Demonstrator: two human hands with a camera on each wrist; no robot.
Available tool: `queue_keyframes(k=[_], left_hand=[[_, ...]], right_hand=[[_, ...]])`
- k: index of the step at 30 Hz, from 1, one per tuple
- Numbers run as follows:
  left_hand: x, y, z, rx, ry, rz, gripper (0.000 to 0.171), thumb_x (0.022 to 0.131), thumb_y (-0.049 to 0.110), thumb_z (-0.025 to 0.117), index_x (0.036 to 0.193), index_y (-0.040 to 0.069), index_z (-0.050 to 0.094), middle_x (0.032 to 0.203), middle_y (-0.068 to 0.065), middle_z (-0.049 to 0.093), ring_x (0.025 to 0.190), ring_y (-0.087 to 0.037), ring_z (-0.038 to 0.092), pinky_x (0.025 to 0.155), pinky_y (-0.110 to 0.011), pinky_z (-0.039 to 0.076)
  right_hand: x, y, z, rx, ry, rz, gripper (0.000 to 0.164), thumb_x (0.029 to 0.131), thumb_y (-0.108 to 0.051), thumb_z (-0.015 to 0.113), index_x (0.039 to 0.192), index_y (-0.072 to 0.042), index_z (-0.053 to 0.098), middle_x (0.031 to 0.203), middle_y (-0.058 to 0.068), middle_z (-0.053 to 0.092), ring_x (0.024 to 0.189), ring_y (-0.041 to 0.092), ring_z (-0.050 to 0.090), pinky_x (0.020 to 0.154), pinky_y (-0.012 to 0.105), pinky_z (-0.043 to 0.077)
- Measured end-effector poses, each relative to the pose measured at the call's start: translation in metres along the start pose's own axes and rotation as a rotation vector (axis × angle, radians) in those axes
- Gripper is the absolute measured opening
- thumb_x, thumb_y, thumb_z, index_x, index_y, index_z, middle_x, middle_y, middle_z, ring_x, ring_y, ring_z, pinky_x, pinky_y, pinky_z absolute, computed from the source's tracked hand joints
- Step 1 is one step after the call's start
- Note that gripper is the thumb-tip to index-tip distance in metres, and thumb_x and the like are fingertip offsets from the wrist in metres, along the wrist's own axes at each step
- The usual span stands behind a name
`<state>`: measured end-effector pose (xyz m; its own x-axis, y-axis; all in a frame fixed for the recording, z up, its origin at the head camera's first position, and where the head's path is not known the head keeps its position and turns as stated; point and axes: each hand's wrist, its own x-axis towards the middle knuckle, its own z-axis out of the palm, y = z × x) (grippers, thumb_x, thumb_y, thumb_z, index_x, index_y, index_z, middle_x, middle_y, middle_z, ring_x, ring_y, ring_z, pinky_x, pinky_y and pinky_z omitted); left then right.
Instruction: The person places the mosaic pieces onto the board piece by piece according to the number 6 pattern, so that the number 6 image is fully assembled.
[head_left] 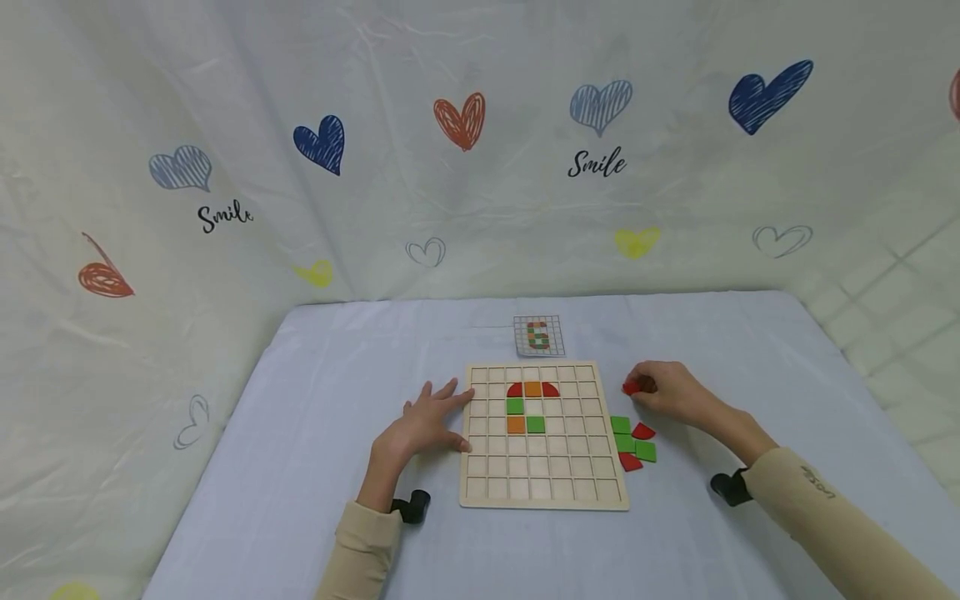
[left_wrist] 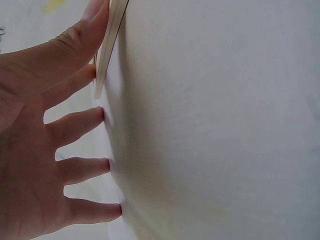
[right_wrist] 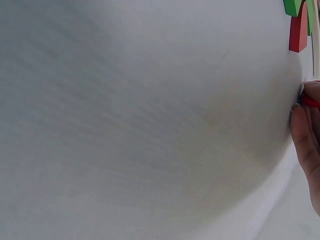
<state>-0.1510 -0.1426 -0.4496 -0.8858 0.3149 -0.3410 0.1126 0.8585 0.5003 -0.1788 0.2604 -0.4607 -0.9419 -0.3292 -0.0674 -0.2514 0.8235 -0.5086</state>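
Observation:
A pale wooden grid board [head_left: 495,492] lies mid-table, with red quarter-round, orange square and green square tiles set in its upper left cells. My left hand [head_left: 426,423] is spread at its left edge; thumb and index finger touch the rim, and in the left wrist view the other fingertips [left_wrist: 106,165] rest on the cloth. To the board's right, my right hand [head_left: 675,392] pinches a red tile [head_left: 632,387] just above or on the table. Below that hand sit loose green tiles [head_left: 645,452] and red tiles [head_left: 630,462], some against the board's right edge.
A small pattern card [head_left: 538,337] showing a gridded coloured figure lies just beyond the board's far edge. White cloth [head_left: 315,467] covers the table. Behind it hangs a white curtain [head_left: 525,200] printed with hearts and "Smile".

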Motion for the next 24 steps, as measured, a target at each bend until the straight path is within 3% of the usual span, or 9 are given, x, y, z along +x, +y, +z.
queue_keyframes(k=[7, 17, 24], left_hand=[[0.0003, 0.0006, -0.0002, -0.002, -0.002, -0.005, 0.088, 0.079, 0.029, 0.089, 0.157, 0.025, 0.046, 0.170, -0.009, 0.026, 0.158, -0.048, 0.007, 0.118, -0.077, 0.012], [-0.0005, 0.0002, 0.0002, 0.006, -0.007, -0.005, 0.089, 0.080, 0.030, 0.088, 0.157, 0.025, 0.046, 0.170, -0.008, 0.026, 0.158, -0.048, 0.007, 0.118, -0.077, 0.013], [0.0008, -0.0010, 0.0007, 0.010, -0.006, 0.006, 0.088, 0.080, 0.031, 0.088, 0.157, 0.024, 0.046, 0.170, -0.009, 0.027, 0.157, -0.049, 0.008, 0.117, -0.078, 0.014]], right_hand=[[-0.0024, -0.0018, -0.0010, 0.022, 0.011, -0.013, 0.024, 0.089, -0.002, 0.074, 0.112, 0.000, 0.072, 0.098, 0.007, 0.071, 0.086, 0.019, 0.060, 0.079, 0.038, 0.059], [-0.0022, 0.0001, -0.0030, 0.042, 0.031, 0.041, 0.014, 0.087, -0.005, 0.077, 0.097, -0.004, 0.068, 0.090, 0.004, 0.068, 0.083, 0.020, 0.060, 0.078, 0.038, 0.057], [-0.0021, 0.0010, -0.0027, 0.072, 0.043, 0.054, 0.016, 0.087, -0.004, 0.076, 0.101, -0.004, 0.068, 0.091, 0.005, 0.070, 0.084, 0.020, 0.061, 0.079, 0.036, 0.057]])
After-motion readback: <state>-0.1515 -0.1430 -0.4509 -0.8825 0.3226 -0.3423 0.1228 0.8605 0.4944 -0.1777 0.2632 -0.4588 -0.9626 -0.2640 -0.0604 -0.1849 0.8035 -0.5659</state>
